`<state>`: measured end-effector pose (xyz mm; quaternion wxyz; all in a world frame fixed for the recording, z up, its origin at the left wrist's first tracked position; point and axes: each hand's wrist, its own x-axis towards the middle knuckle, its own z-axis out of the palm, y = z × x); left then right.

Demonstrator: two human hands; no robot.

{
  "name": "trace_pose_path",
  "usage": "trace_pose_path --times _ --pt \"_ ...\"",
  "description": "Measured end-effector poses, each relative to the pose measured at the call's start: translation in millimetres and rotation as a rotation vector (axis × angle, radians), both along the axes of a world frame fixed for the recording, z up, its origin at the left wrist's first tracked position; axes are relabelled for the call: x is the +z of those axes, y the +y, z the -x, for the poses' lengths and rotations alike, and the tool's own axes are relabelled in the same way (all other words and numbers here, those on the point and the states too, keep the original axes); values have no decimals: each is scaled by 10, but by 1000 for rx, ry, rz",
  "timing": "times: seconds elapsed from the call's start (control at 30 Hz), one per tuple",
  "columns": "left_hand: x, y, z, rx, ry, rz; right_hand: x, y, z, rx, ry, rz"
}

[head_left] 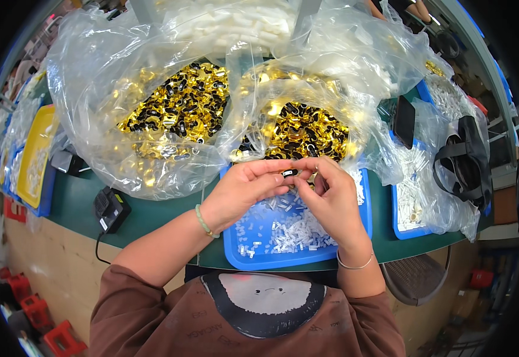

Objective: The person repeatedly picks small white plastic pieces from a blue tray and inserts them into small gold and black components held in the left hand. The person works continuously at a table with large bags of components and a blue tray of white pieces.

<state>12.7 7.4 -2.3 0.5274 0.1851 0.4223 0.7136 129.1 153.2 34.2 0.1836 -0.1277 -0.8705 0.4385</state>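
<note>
While the left hand and right hand pinch a small black piece between them, a blue tray lies beneath. White parts lie inside

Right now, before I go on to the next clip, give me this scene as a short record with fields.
Left hand: pinches a small black part
Right hand: fingertips at the part's right end; exact grip partly hidden
Below hands: blue tray with loose white pieces
Beyond hands: two clear bags, left one and right one, both showing gold-and-black parts
Person's left: yellow tray, black device with cable
Person's right: black pouch
</note>
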Motion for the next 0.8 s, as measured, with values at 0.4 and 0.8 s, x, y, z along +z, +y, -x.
trace_pose_path --times 0.4,0.8 --pt "-24 -4 -17 43 143 30 1 -50 4 87 27 -80" --pt "-47 -34 13 28 126 31 -15 -38 15 97 8 -75"
